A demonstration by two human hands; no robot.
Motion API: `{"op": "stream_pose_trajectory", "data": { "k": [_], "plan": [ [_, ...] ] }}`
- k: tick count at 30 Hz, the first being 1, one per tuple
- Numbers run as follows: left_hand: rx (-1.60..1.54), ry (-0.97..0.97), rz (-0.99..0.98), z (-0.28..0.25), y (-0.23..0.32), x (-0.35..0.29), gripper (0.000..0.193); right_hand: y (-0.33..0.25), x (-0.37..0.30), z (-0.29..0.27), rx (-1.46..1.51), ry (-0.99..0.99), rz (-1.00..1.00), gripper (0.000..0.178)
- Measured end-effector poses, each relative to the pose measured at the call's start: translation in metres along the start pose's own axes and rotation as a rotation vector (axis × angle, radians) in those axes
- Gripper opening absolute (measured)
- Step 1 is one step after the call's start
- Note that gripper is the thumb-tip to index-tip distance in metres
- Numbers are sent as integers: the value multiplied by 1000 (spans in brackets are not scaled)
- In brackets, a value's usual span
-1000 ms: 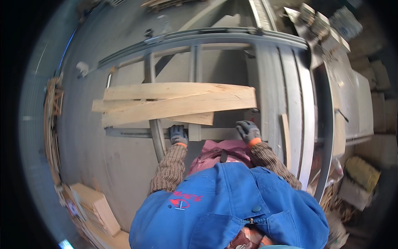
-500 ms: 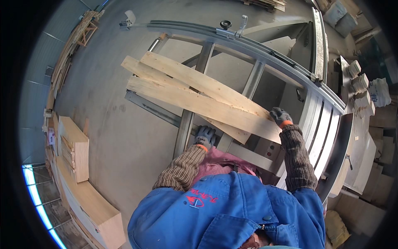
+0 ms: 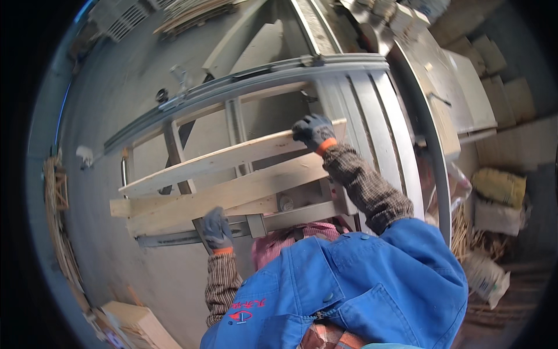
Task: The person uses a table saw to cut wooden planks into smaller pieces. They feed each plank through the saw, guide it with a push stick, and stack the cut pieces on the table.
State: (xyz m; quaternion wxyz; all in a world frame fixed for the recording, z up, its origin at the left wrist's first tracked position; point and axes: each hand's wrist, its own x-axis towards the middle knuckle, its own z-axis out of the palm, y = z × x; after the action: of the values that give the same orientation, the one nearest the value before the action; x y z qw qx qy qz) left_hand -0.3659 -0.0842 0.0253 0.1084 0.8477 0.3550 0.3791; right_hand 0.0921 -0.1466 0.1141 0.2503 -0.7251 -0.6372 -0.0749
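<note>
My right hand (image 3: pixel 314 132), in a grey glove with an orange cuff, is closed on the right end of a long, pale wooden board (image 3: pixel 232 156). That board runs slantwise, with a gap along most of its near side. A wider near board (image 3: pixel 250 187) lies across the metal frame, over another board whose left end (image 3: pixel 120 207) sticks out. My left hand (image 3: pixel 217 228), also gloved, is at the near board's lower edge, beside a metal crossbar. Blur and the angle hide whether its fingers grip the wood.
The metal frame (image 3: pixel 235 119) has crossbars with open gaps and a rail (image 3: pixel 244 75) along its far side. A slotted metal table (image 3: pixel 372 131) adjoins on the right. Beyond stand a panel-topped bench (image 3: pixel 433 104) and a yellow sack (image 3: pixel 499 187). Stacked wood (image 3: pixel 195 14) lies on the floor at the back.
My view has turned, swinging the frame around. My right hand has drawn the far board apart from the near one. My left hand has moved left along the near edge.
</note>
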Motion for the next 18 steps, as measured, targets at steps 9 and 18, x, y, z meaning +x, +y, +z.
{"op": "stream_pose_trajectory", "data": {
  "k": [9, 18],
  "plan": [
    [364, -408, 266, 69, 109, 181, 107, 72, -6, -116, -102, -47, 160, 19],
    [427, -427, 541, 161, 117, 197, 128, 108, -53, -153, 12, -22, 120, 23]
  ]
}}
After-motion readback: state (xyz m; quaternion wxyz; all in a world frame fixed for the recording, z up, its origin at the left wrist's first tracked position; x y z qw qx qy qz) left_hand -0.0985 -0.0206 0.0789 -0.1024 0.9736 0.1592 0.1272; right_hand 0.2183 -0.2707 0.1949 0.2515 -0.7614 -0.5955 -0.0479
